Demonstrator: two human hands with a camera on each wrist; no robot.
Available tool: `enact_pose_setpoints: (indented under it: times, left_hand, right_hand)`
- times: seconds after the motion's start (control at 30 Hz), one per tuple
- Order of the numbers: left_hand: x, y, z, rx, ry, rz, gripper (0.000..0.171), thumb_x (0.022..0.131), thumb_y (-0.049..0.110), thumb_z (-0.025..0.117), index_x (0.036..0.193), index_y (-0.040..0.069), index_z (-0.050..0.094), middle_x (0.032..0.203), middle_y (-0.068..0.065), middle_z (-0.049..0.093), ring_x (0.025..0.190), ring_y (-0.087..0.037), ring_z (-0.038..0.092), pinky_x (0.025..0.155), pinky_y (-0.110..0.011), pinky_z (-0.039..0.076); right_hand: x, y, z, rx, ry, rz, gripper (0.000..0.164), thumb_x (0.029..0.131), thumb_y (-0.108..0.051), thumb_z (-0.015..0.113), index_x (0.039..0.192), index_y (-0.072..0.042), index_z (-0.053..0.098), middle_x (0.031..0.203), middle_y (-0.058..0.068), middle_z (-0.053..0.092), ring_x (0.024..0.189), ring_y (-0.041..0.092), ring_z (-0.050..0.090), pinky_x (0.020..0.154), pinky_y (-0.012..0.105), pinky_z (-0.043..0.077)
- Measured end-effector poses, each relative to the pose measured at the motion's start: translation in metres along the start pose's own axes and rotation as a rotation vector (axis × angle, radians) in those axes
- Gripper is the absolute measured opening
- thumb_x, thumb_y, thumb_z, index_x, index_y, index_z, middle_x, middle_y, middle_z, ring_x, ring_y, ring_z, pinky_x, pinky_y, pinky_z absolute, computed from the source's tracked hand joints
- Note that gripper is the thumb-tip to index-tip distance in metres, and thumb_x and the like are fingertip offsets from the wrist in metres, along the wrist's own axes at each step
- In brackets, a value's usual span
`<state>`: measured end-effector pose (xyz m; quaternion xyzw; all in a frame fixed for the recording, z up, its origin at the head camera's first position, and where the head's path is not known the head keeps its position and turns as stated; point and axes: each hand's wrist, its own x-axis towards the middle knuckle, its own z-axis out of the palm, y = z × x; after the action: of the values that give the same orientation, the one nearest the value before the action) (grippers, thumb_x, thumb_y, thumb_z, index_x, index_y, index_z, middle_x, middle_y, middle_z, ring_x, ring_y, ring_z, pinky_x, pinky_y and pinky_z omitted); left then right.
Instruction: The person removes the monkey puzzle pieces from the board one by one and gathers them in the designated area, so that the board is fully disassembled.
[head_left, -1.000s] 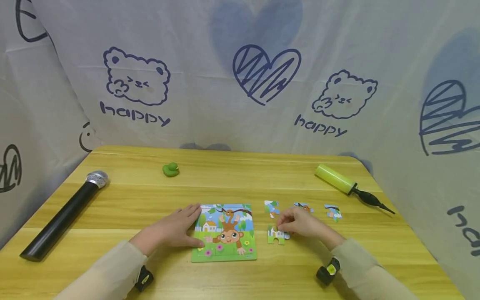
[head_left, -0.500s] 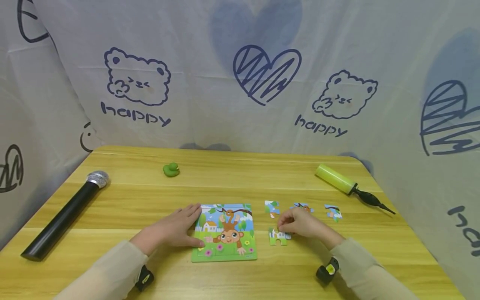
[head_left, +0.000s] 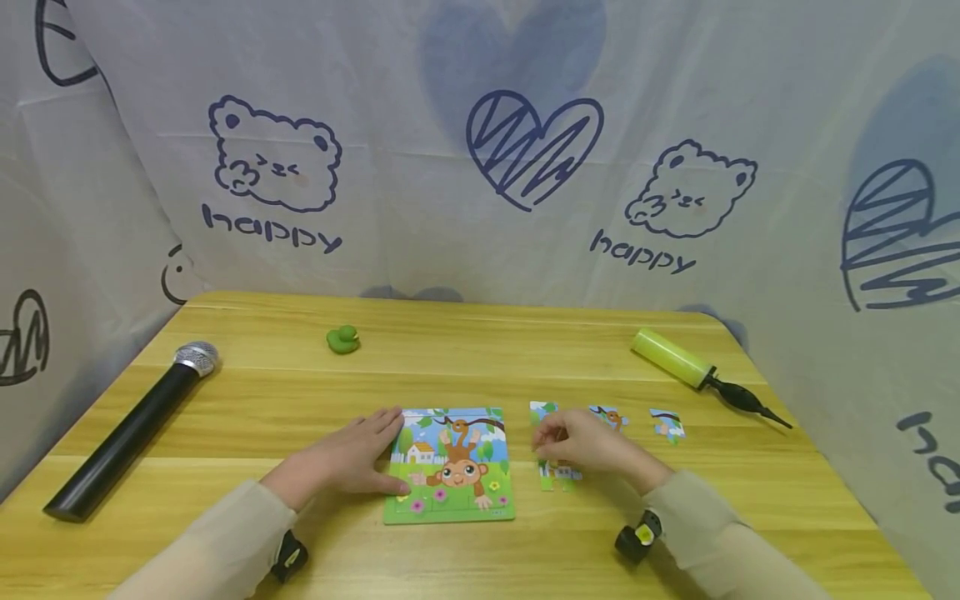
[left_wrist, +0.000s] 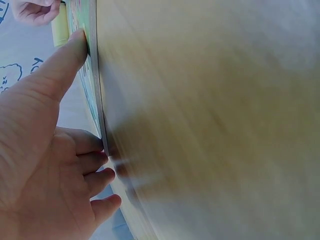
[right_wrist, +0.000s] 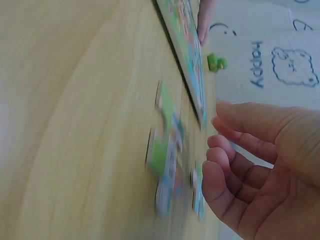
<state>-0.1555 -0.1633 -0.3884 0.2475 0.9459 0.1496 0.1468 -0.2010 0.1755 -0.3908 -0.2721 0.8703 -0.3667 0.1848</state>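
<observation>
A square monkey puzzle [head_left: 450, 517] with a green lower border lies flat on the table. My left hand [head_left: 352, 457] rests along its left side, fingers extended, the thumb over the picture. To the right of the puzzle, my right hand [head_left: 588, 442] hovers above loose puzzle pieces, fingers loosely curled. Nothing shows between its fingertips in the right wrist view. Beneath it lies a green piece with a house [head_left: 564, 472], partly hidden. A leafy sky piece [head_left: 543, 410] peeks out behind the fingers. Farther right are a piece with a brown animal [head_left: 611, 415] and a branch piece [head_left: 667, 425].
A black microphone [head_left: 131, 442] with a silver head lies at the table's left. A green toy duck [head_left: 343, 339] sits toward the back. At the back right is a yellow-green hand pump [head_left: 671, 357] with a black nozzle. A printed cloth [head_left: 405, 208] hangs behind the table.
The house piece first shifted slightly right under my right hand. Since then that hand has come off it and moved left, toward the leafy sky piece. My left hand has stayed put.
</observation>
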Motion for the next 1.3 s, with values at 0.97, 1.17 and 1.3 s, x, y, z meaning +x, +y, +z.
enact_pose_setpoints:
  times: [0.97, 1.17, 1.3]
  left_hand:
    - [0.003, 0.000, 0.001, -0.003, -0.001, 0.012, 0.096, 0.080, 0.055, 0.062, 0.141, -0.009, 0.024, 0.148, -0.024, 0.016, 0.135, -0.038, 0.015, 0.108, -0.050, 0.015]
    - [0.004, -0.002, 0.002, -0.004, 0.000, 0.011, 0.097, 0.080, 0.054, 0.063, 0.141, -0.009, 0.024, 0.148, -0.024, 0.016, 0.135, -0.037, 0.015, 0.108, -0.050, 0.015]
    - [0.004, -0.002, 0.002, -0.002, -0.001, 0.011, 0.097, 0.079, 0.055, 0.063, 0.141, -0.009, 0.024, 0.148, -0.024, 0.016, 0.135, -0.037, 0.015, 0.108, -0.050, 0.015]
  right_hand:
    - [0.057, -0.056, 0.052, -0.278, -0.145, -0.104, 0.063, 0.079, -0.027, 0.073, 0.133, -0.006, 0.048, 0.087, -0.005, 0.053, 0.075, 0.009, 0.047, 0.062, 0.023, 0.042]
    - [0.058, -0.057, 0.055, -0.334, -0.164, -0.091, 0.064, 0.079, -0.030, 0.072, 0.133, -0.006, 0.048, 0.085, -0.005, 0.050, 0.073, 0.010, 0.044, 0.059, 0.023, 0.039]
    - [0.061, -0.056, 0.056, -0.348, -0.167, -0.116, 0.055, 0.079, -0.028, 0.073, 0.126, -0.007, 0.053, 0.085, -0.005, 0.051, 0.073, 0.009, 0.046, 0.061, 0.023, 0.040]
